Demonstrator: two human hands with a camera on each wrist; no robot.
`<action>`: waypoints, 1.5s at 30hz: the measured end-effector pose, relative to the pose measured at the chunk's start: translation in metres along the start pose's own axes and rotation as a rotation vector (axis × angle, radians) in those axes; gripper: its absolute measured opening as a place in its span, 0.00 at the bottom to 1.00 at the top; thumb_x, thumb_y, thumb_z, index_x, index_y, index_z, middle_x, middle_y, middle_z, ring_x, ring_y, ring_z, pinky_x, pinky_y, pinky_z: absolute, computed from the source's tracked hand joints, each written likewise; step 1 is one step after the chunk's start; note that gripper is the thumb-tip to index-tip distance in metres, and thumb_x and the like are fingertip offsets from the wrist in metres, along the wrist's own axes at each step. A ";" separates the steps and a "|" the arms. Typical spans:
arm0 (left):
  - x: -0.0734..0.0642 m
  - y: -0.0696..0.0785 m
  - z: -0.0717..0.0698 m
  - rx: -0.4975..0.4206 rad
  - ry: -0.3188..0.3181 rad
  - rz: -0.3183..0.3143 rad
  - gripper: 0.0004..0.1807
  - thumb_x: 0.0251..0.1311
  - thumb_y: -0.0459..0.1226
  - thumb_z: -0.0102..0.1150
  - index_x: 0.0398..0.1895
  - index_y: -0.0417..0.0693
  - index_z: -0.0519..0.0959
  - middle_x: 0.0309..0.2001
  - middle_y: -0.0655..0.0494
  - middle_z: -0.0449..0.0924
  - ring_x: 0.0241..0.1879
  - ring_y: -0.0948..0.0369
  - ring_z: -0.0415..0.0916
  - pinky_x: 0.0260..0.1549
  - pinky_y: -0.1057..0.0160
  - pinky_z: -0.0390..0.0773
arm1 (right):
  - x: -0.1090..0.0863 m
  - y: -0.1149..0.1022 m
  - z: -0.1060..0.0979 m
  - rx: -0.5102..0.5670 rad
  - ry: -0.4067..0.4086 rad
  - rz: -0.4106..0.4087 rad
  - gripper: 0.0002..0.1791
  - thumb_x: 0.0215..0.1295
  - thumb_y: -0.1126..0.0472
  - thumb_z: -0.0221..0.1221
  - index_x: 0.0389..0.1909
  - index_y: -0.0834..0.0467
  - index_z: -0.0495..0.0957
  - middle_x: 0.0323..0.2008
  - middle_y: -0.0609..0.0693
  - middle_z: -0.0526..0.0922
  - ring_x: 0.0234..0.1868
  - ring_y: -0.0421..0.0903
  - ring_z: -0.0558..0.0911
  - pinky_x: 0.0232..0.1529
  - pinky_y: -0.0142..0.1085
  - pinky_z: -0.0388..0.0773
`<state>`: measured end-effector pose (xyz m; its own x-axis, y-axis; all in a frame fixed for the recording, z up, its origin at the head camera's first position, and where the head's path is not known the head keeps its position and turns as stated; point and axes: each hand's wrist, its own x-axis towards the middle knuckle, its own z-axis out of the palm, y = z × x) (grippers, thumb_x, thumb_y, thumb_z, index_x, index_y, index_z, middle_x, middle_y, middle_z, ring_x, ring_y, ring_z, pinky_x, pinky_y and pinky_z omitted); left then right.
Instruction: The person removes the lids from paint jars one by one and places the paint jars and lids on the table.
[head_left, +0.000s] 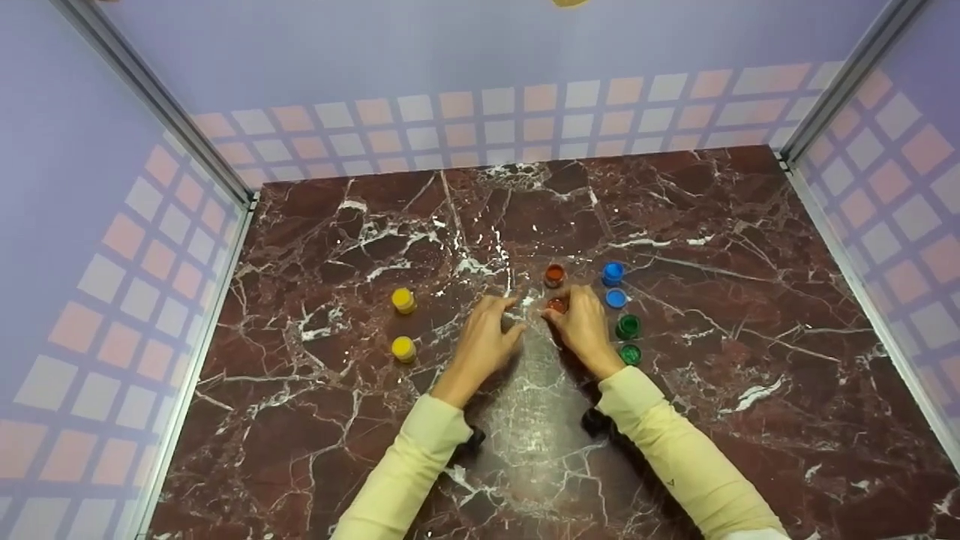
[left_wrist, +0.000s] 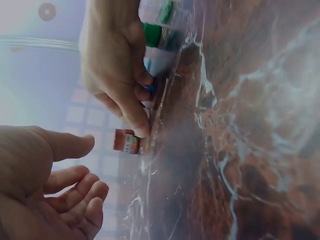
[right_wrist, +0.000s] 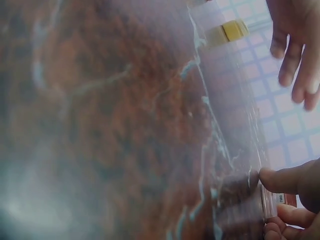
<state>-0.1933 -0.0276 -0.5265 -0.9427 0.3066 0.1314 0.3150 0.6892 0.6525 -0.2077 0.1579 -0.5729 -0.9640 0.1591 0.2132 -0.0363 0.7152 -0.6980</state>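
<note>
The right hand is pinching the orange lid at the surface; its fingers are hiding part of the rim. The orange jar is standing upright, its axis vertical, just beyond the lid on the far side; the right hand is nearer to it. The left hand is holding nothing, thumb and fingers apart, to the left of the lid. The blue jar, blue lid, green jar and green lid are flanking the right hand on its right, limiting sideways room. Two yellow jars are standing farther left.
</note>
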 end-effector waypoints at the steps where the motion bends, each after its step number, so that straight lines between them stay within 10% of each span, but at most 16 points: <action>1: -0.004 0.001 -0.002 -0.005 0.002 0.014 0.26 0.62 0.36 0.70 0.63 0.37 0.78 0.55 0.45 0.79 0.56 0.49 0.78 0.61 0.52 0.75 | 0.000 0.001 0.001 -0.005 0.000 0.002 0.19 0.53 0.62 0.77 0.41 0.67 0.83 0.37 0.63 0.80 0.41 0.63 0.80 0.46 0.56 0.74; 15: -0.038 -0.006 -0.021 -0.002 -0.006 0.024 0.22 0.64 0.37 0.70 0.60 0.41 0.81 0.57 0.44 0.78 0.57 0.47 0.78 0.58 0.48 0.76 | 0.003 0.005 0.003 -0.043 0.044 -0.024 0.27 0.51 0.53 0.79 0.42 0.68 0.81 0.37 0.65 0.80 0.42 0.65 0.79 0.47 0.57 0.74; 29: -0.061 -0.028 -0.051 0.088 0.155 -0.026 0.22 0.60 0.37 0.73 0.58 0.41 0.82 0.54 0.46 0.80 0.51 0.49 0.79 0.50 0.50 0.79 | -0.004 0.004 -0.005 0.087 0.016 0.004 0.21 0.62 0.59 0.72 0.45 0.70 0.77 0.39 0.64 0.78 0.43 0.62 0.77 0.48 0.55 0.72; 38: -0.073 -0.057 -0.075 0.148 0.261 -0.117 0.24 0.59 0.37 0.74 0.58 0.37 0.81 0.53 0.41 0.79 0.51 0.44 0.75 0.53 0.46 0.75 | -0.014 0.002 -0.012 0.149 -0.016 0.049 0.21 0.64 0.61 0.70 0.50 0.71 0.77 0.43 0.64 0.79 0.45 0.60 0.77 0.50 0.52 0.74; 45: -0.077 -0.079 -0.087 0.155 0.199 -0.247 0.34 0.58 0.40 0.76 0.65 0.37 0.76 0.59 0.38 0.74 0.58 0.41 0.72 0.58 0.41 0.71 | -0.018 0.004 -0.012 0.151 -0.016 0.030 0.21 0.62 0.62 0.70 0.51 0.71 0.77 0.41 0.63 0.78 0.42 0.58 0.78 0.46 0.50 0.76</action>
<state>-0.1549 -0.1626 -0.5237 -0.9907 -0.0050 0.1361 0.0733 0.8225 0.5640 -0.1871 0.1665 -0.5714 -0.9694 0.1670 0.1801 -0.0453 0.5993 -0.7993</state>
